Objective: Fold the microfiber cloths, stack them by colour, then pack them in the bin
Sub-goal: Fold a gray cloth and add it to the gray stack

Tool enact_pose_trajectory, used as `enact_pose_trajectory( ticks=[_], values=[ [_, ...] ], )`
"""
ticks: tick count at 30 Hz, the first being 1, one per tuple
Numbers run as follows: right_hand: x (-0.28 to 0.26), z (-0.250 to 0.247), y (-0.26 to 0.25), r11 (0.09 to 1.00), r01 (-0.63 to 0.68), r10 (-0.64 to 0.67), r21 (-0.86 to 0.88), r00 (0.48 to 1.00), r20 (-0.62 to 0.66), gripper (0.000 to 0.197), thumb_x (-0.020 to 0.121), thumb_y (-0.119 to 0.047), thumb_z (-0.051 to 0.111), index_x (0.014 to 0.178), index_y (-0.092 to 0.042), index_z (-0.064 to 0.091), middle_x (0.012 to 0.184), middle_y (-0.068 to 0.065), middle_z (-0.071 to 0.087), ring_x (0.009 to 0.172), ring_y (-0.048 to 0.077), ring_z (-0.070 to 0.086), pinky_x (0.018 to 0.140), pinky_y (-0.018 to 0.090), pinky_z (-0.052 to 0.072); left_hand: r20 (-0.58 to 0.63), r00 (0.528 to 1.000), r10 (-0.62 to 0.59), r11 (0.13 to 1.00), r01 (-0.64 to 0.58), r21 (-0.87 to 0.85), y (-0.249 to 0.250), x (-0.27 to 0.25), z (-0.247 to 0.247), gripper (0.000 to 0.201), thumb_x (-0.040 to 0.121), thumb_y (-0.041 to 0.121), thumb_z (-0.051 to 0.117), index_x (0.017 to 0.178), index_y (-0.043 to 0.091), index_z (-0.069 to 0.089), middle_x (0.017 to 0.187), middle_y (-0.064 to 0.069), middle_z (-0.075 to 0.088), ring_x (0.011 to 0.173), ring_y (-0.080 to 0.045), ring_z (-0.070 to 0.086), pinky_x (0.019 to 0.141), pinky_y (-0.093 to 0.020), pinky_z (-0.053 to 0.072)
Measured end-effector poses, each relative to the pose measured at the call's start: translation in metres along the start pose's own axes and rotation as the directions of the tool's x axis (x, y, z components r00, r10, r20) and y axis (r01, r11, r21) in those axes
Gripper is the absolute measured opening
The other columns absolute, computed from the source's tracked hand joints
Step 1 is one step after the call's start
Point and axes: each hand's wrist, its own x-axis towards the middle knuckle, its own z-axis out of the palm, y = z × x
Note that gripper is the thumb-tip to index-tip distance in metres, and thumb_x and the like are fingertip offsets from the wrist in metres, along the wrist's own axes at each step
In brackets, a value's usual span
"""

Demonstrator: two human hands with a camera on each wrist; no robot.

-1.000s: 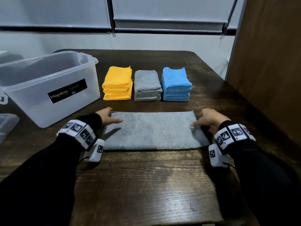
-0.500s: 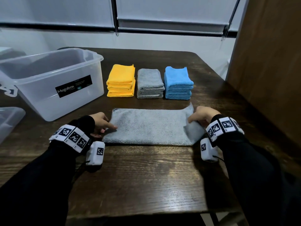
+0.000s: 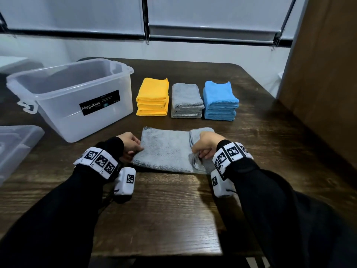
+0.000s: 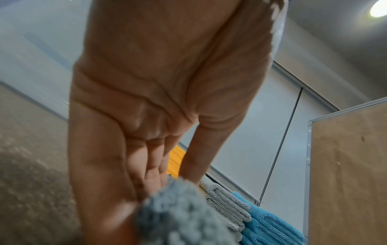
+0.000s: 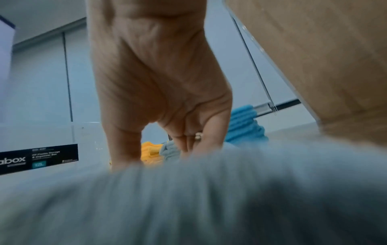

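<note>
A grey microfiber cloth (image 3: 166, 149) lies folded lengthwise on the dark wooden table in front of me. My right hand (image 3: 204, 147) grips its right end, which is lifted and turned over toward the left. My left hand (image 3: 131, 146) pinches the cloth's left edge against the table. Behind it stand three folded stacks: yellow cloths (image 3: 152, 99), grey cloths (image 3: 186, 101) and blue cloths (image 3: 220, 101). In the left wrist view the fingers (image 4: 150, 169) hold the grey cloth (image 4: 180, 215). The right wrist view shows blurred grey cloth (image 5: 188, 199) under my right hand (image 5: 167, 99).
A clear plastic bin (image 3: 73, 99) labelled Megabox stands at the left of the table, with nothing in it. Its clear lid (image 3: 15, 144) lies at the far left edge. A brown wooden panel (image 3: 324, 74) rises along the right side.
My right hand has lifted the cloth's right end and carried it leftward over the cloth. My left hand has closed on the left edge. The head view has moved closer.
</note>
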Motion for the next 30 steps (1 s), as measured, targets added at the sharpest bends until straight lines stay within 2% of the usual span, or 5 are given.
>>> enact_pose_trajectory(
  ticks=[6,11,17,24,30],
  values=[
    [-0.002,-0.004,-0.02,0.986,0.134,-0.112,0.095,0.972,-0.206,0.019,0.083,-0.014,0.071,0.078,-0.007,0.054,0.068,0.008,0.065,0.057,0.017,0.061,0.069,0.037,0.061,-0.008,1.0,-0.003,1.0,0.003,-0.019,0.002,0.0,0.002,0.011,0.088,0.007,0.063,0.083,0.01,0.054,0.074,-0.01,0.054,0.055,-0.017,0.047,0.043,-0.026,0.049],
    [0.004,0.018,-0.026,0.997,0.047,-0.049,0.053,0.998,0.043,0.02,0.092,-0.015,0.063,0.083,-0.003,0.048,0.078,0.014,0.064,0.068,0.022,0.066,0.076,0.039,0.058,-0.028,1.0,0.0,1.0,0.0,-0.028,0.002,-0.002,0.004,0.017,0.087,0.004,0.064,0.08,0.012,0.051,0.076,-0.008,0.055,0.061,-0.017,0.052,0.049,-0.03,0.046],
    [0.005,0.0,-0.031,0.859,0.131,-0.283,-0.494,0.927,-0.246,0.034,0.078,-0.023,0.075,0.111,-0.016,0.066,0.109,0.004,0.068,0.099,0.025,0.066,0.088,0.041,0.054,-0.014,1.0,-0.02,0.997,0.019,-0.08,0.0,-0.006,0.002,0.018,0.088,0.002,0.061,0.08,0.013,0.049,0.078,-0.009,0.055,0.063,-0.019,0.053,0.036,-0.025,0.049],
    [0.025,-0.001,-0.011,0.738,0.282,-0.159,-0.613,0.956,0.248,0.125,0.069,-0.055,0.078,0.154,-0.023,-0.008,0.161,-0.007,-0.014,0.148,0.024,-0.013,0.119,0.052,0.006,0.0,0.999,0.037,0.996,-0.037,-0.076,0.002,-0.009,0.003,0.015,0.089,0.0,0.06,0.085,0.011,0.051,0.077,-0.006,0.056,0.059,-0.017,0.051,0.037,-0.017,0.045],
    [0.025,-0.01,0.016,0.884,0.385,-0.346,-0.266,0.92,0.182,0.113,0.072,-0.045,0.08,0.155,-0.024,0.007,0.161,-0.003,0.012,0.147,0.02,0.015,0.118,0.037,0.02,-0.09,0.97,0.225,0.962,-0.236,-0.136,0.024,-0.011,0.006,0.014,0.087,0.0,0.061,0.099,0.007,0.058,0.074,-0.005,0.055,0.046,-0.01,0.047,0.037,-0.013,0.036]
  ],
)
